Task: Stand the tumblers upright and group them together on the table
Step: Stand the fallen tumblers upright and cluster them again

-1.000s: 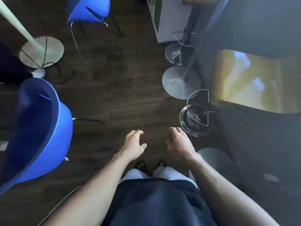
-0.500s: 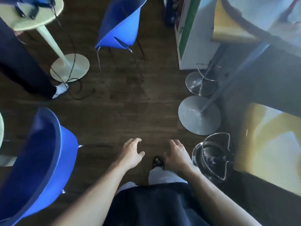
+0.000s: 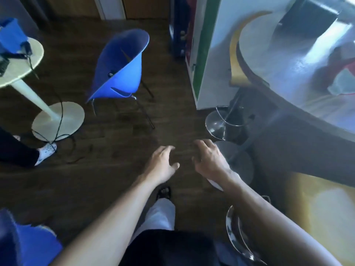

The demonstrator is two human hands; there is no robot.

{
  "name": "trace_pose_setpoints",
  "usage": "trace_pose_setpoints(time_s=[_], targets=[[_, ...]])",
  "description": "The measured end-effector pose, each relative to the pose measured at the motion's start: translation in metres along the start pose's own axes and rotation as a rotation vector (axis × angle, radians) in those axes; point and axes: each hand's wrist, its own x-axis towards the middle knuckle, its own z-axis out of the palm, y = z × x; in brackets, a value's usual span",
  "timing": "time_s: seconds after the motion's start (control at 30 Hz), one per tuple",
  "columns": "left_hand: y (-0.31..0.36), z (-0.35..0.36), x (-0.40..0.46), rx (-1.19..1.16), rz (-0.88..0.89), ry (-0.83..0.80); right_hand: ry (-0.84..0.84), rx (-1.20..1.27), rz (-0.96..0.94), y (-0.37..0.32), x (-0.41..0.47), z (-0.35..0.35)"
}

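Fingers [image 3: 199, 144] of both our hands hang spread and empty above the floor [image 3: 115, 131], so we risk bumping the stool [image 3: 221, 121] before reaching the blurred surface [image 3: 288, 77].

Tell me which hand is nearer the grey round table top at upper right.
Right. The right hand hovers open below and left of the table top; the left hand hangs open farther left over the wooden floor.

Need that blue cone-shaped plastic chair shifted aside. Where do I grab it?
Take the blue cone-shaped plastic chair by its high rim, coming from the open seat side, probably with the left hand. The thin shell edge offers a lip to hook, while the wire legs sit low.
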Motion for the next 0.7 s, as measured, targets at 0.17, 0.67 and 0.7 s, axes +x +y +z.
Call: trace_pose_setpoints(time_s=[0.17,0.67,0.7], targets=[[0.048,-0.067,0.113,0.008,0.241,0.103,0.255,-0.003,-0.02,-0.031,0.081,-0.079],[0.309,-0.134,0.297,0.026,0.94,0.044,0.827,-0.188,0.511,0.057,0.088,-0.316],[0.323,-0.129,0.305,0.04,0.958,0.037,0.821,-0.198,0.553,0.066,0.081,-0.321]])
